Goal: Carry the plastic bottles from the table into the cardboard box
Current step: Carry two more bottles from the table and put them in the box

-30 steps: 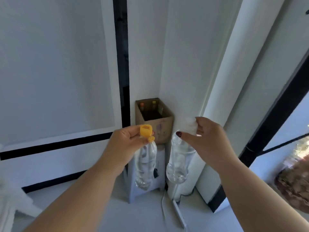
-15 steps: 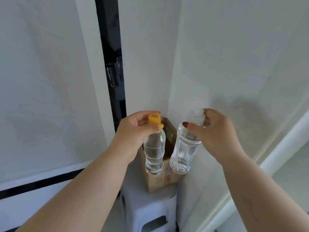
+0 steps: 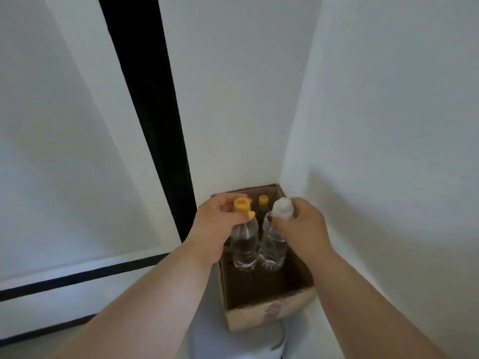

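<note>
While both hands hold bottles over the box, the scene reads as follows.

Left hand (image 3: 216,224): fingers pinched round the neck of the yellow-cap bottle (image 3: 245,244), just under its cap; the bottle hangs upright.

Right hand (image 3: 300,226): fingers pinched round the top of the white-cap bottle (image 3: 273,244), which also hangs upright, a little tilted.

Bottles: side by side, nearly touching, their lower halves inside the box's opening toward its far half; whether they rest on the bottom cannot be told.

Box (image 3: 269,310): open cardboard, set in the wall corner on a pale stool (image 3: 241,343); its far right corner touches the walls.

Inside the box: a third bottle (image 3: 263,203) with a yellow cap stands at the far side, between the two hands.

Change from half a second ago: the bottles were held above and in front of the box's near edge, outside it; now they are lowered within its walls. The view has come closer and looks down into the box, so the dark inside shows.

Change from a second ago: the box was well ahead and the hands were short of it; now both hands are over it.
</note>
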### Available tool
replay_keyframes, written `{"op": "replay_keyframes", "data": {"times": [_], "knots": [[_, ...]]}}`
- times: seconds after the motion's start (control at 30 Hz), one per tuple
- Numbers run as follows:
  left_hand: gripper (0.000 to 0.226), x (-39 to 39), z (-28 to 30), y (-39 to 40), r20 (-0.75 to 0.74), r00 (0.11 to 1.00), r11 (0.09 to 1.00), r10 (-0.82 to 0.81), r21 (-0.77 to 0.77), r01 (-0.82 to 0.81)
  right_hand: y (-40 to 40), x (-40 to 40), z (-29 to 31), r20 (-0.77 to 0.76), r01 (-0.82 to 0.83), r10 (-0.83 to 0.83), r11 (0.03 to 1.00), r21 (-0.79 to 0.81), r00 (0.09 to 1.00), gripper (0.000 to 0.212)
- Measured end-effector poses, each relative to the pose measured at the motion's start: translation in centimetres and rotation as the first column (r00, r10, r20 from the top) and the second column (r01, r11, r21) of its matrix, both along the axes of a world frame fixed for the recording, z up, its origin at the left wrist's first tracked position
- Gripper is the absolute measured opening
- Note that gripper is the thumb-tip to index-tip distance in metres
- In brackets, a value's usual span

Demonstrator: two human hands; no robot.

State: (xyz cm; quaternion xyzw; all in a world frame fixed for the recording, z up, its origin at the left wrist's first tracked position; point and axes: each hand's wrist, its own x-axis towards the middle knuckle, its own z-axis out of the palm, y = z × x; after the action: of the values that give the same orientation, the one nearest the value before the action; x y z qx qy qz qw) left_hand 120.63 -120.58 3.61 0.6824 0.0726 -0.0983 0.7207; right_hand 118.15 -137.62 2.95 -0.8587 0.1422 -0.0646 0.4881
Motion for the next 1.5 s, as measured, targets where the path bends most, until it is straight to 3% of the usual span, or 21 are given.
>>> {"op": "replay_keyframes", "data": {"times": [0.23,0.5,0.7,0.93,1.03,1.13,1.23,1.37,1.5], "knots": [[0.037,4.1,-7.4,-1.5,-0.197,0.980,0.971,0.026,0.239,0.022,-0.6,4.5,-7.8,-0.220,-0.025,0.023,1.000,-0.006,0.975,0.004],[0.031,6.4,-10.3,-2.6,-0.265,0.964,0.774,-0.036,0.602,0.195,-1.2,7.1,-11.2,-0.342,-0.122,0.073,0.985,-0.123,0.937,0.008],[0.033,7.4,-11.5,-2.8,-0.332,0.939,0.683,-0.086,0.666,0.298,-1.9,7.3,-12.5,-0.396,-0.154,0.092,0.980,-0.128,0.914,0.010],[0.019,9.7,-11.7,-3.2,-0.458,0.881,0.619,-0.119,0.660,0.426,-1.8,7.4,-14.2,-0.427,-0.142,0.088,0.985,-0.096,0.900,0.014],[0.029,9.6,-12.2,-3.0,-0.445,0.883,0.568,-0.150,0.692,0.445,-1.8,7.5,-14.3,-0.422,-0.145,0.088,0.984,-0.105,0.902,0.015],[0.038,9.8,-12.0,-3.0,-0.520,0.825,0.516,-0.220,0.656,0.551,-1.9,7.6,-14.6,-0.436,-0.153,0.086,0.981,-0.120,0.896,0.019],[0.042,10.1,-11.4,-2.8,-0.562,0.787,0.506,-0.257,0.616,0.604,-1.8,7.7,-14.6,-0.459,-0.173,0.092,0.975,-0.138,0.884,0.030],[0.048,9.5,-10.9,-2.3,-0.517,0.806,0.533,-0.287,0.613,0.583,-1.5,7.6,-14.1,-0.442,-0.185,0.099,0.970,-0.155,0.891,0.051],[0.056,8.5,-10.7,-1.4,-0.448,0.854,0.703,-0.264,0.517,0.488,-1.6,7.3,-13.5,-0.439,-0.193,0.127,0.975,-0.108,0.889,0.055]]}}
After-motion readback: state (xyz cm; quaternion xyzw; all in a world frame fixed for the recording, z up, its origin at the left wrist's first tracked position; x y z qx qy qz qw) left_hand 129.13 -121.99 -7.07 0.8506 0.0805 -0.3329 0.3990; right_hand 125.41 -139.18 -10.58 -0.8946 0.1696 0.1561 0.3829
